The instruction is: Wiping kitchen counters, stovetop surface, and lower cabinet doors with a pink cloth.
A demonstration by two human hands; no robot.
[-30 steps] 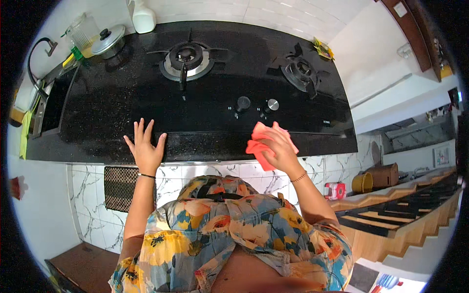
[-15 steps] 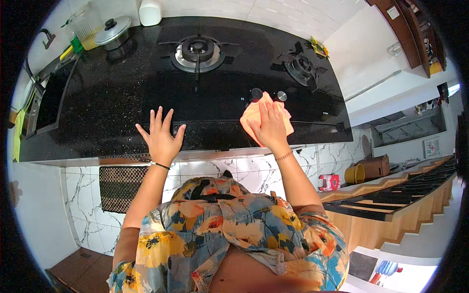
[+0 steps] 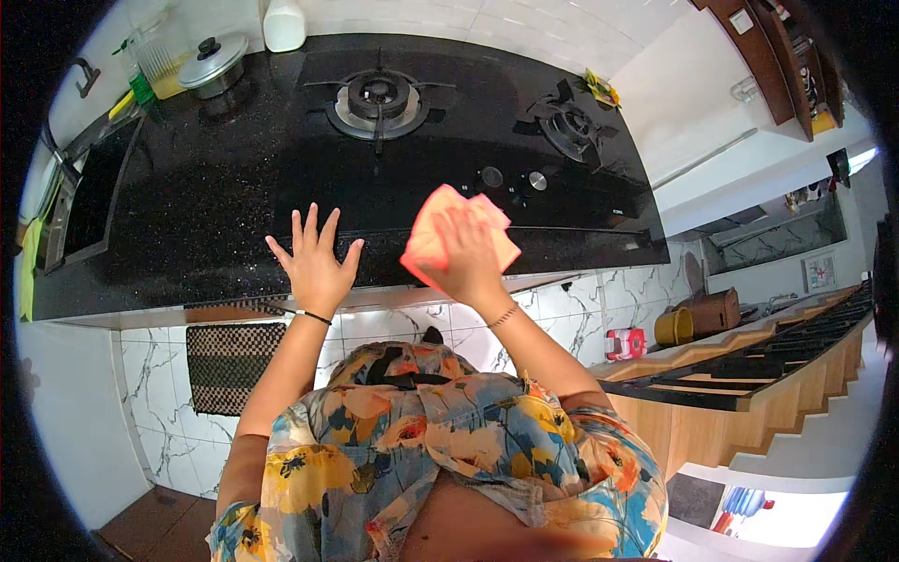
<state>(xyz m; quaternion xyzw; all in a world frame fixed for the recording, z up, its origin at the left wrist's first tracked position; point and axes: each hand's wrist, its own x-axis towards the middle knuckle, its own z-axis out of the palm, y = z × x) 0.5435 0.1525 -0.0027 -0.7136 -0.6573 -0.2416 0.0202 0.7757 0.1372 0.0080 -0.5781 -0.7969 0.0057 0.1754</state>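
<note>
Pink cloth (image 3: 448,228): soft, light, limp; best pressed flat under palm. Right hand (image 3: 465,255) spread on it, pinning to black counter (image 3: 206,225). Left hand (image 3: 316,265) open, fingers splayed, empty.

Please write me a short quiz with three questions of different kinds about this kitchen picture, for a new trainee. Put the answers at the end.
1. True or false: the left hand lies flat with fingers spread on the black countertop.
2. Multiple choice: what does the right hand press on the counter? A) a steel lid B) a pink-orange cloth C) a white bottle
3. Short answer: how many gas burners does the black hob show, and is any pot standing on them?

Key
1. True.
2. B.
3. Two, a centre burner and a right burner; both are bare. The lidded steel pot stands apart at the far left of the counter.
</note>
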